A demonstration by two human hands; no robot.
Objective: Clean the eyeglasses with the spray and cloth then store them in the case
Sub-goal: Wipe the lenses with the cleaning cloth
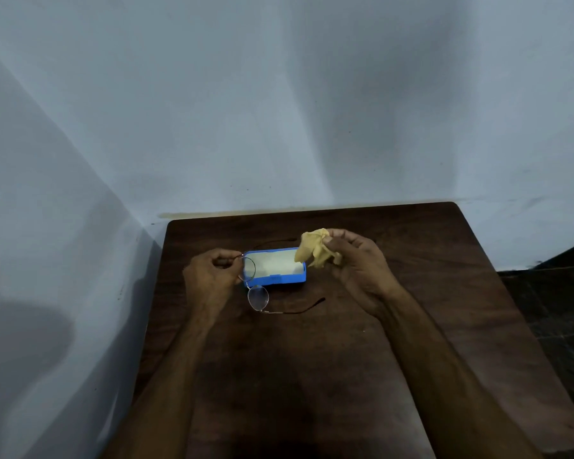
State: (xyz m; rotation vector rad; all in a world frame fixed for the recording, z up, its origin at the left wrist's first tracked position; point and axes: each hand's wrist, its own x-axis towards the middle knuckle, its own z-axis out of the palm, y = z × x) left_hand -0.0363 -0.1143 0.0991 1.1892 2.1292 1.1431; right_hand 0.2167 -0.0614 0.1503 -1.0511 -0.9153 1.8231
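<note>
Head view, hands first. Left?
Left hand (209,276) curled, thumb and fingertips pinching the eyeglasses (258,298) at the outer edge of the far lens. Thin wire frame, both temples unfolded and pointing right.

Where do they sit against the case?
Far lens overlaps the left end of the case (275,266) in this view; near lens shows just in front of it. Cannot tell whether the frame touches the worktop (312,376).

Case itself?
Blue, lying open on the dark wooden worktop between the hands, pale lining up.

Right hand?
Right hand (355,263) raised by the case's right end, fingers bunched around a crumpled yellow cloth (315,248). Cloth hangs over that corner of the case, apart from the lenses.

Surroundings?
Pale blue wall (279,111) behind the worktop.
</note>
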